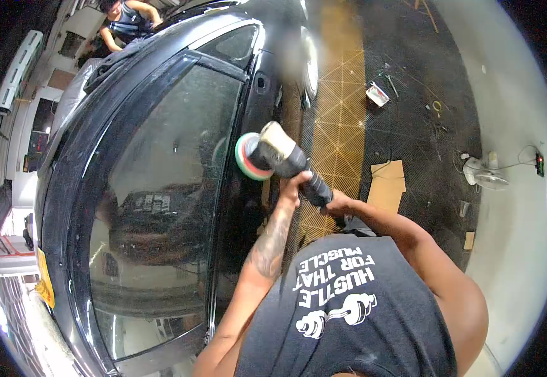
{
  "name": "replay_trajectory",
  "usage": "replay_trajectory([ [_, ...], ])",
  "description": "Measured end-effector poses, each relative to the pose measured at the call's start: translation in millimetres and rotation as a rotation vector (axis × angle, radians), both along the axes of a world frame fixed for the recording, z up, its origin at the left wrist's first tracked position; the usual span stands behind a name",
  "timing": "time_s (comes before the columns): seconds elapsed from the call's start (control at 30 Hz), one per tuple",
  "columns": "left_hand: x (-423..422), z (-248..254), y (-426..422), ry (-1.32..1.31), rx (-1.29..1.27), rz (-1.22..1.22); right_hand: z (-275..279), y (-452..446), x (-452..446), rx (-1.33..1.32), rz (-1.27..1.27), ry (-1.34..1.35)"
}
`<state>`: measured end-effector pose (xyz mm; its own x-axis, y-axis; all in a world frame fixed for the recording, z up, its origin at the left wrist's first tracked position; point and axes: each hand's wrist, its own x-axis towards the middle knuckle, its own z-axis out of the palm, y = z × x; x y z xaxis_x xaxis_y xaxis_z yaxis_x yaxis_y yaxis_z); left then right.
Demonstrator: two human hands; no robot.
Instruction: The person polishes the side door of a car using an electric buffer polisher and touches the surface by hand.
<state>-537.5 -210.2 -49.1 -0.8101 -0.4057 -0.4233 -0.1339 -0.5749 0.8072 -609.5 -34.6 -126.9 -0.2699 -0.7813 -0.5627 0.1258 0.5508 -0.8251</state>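
though partly hidden, left hand and right hand close round polisher; pad partly blocked.

A black polisher tilts, its round pad beside the dark car.

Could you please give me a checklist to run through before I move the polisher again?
1. Left hand gripping the polisher: ok.
2. Right hand closed around its rear end: ok.
3. Pad fully flat on the car's side: cannot tell.
4. Pad face clean: cannot tell, it is turned away.
5. Power cord out of the way: cannot tell, no cord visible at the polisher.
6. Other person away from the pad: ok.
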Motion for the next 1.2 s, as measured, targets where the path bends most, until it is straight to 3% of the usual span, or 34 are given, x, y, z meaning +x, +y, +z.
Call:
replay_trajectory([
  [0.03, -18.3, 0.2, -11.6, -0.06, -0.012, -0.06, -7.9, -9.1, -8.0, -0.019, 0.025, 0.055],
  [0.1, -49.9, -13.2, -33.9, -0.21, 0.133, -0.276, 26.4, -19.8, -21.5, -0.242, -0.096, -0.113],
  [0.13, -61.4, -10.2, -36.8, -0.213, 0.126, -0.292, 21.9, -26.8, -24.2, -0.137, -0.087, -0.192],
  [0.17, -69.8, -2.1, -36.6, -0.215, 0.121, -0.303, 33.6, -24.1, -25.3, -0.262, -0.164, -0.387],
  [0.23, -68.9, 4.4, -39.2, -0.305, 0.089, -0.344, -14.7, -30.1, -20.7, -0.306, -0.016, -0.011],
  [0.27, -61.9, -4.4, -42.0, -0.305, 0.144, -0.354, -13.2, -27.9, -12.7, -0.298, 0.023, -0.029],
  [0.33, -38.2, -3.8, -32.1, -0.27, 0.167, -0.299, -1.4, -25.5, -1.0, -0.162, -0.107, -0.293],
  [0.37, -25.5, -1.3, -25.5, -0.23, 0.179, -0.284, 2.9, -21.9, 8.6, -0.154, -0.075, -0.301],
  [0.5, 44.4, 21.4, 8.1, -0.081, 0.056, -0.148, -23.3, 0.1, 45.5, -0.093, 0.005, -0.09],
  [0.57, 81.8, 28.0, 22.5, -0.037, 0.105, -0.113, -41.8, 17.0, 76.9, -0.249, -0.002, -0.065],
  [0.6, 102.0, 14.6, 26.6, -0.012, -0.12, -0.054, -57.9, 25.7, 97.2, -0.189, 0.025, 0.014],
  [0.63, 122.0, 4.9, 34.5, 0.008, -0.343, 0.003, -55.7, 33.6, 122.0, -0.169, -0.065, -0.083],
  [0.73, 178.2, 14.9, 55.7, -0.033, -0.23, 0.016, -91.5, 50.1, 165.1, -0.186, 0.044, 0.128],
  [0.83, 236.0, 35.0, 78.7, -0.07, -0.159, 0.037, -66.8, 59.5, 209.1, -0.127, 0.029, -0.074],
  [0.93, 280.0, 38.2, 107.4, -0.083, -0.267, 0.232, -36.5, 74.2, 222.7, -0.129, 0.23, 0.102],
  [0.97, 290.7, 36.1, 118.1, -0.036, -0.255, 0.282, -24.1, 76.6, 225.8, -0.137, 0.275, -0.028],
  [1.0, 303.1, 36.7, 123.3, -0.058, -0.106, 0.241, -9.3, 78.8, 228.5, -0.169, 0.264, -0.03],
  [1.03, 310.5, 37.7, 126.8, -0.05, -0.139, 0.216, -0.6, 82.4, 231.9, -0.198, 0.251, -0.031],
  [1.13, 305.8, 17.9, 124.5, -0.007, -0.168, 0.16, -65.2, 92.7, 240.5, -0.141, 0.291, 0.16],
  [1.2, 273.6, 27.0, 126.2, 0.098, -0.156, 0.385, -76.9, 92.7, 231.3, -0.163, 0.258, 0.137],
])
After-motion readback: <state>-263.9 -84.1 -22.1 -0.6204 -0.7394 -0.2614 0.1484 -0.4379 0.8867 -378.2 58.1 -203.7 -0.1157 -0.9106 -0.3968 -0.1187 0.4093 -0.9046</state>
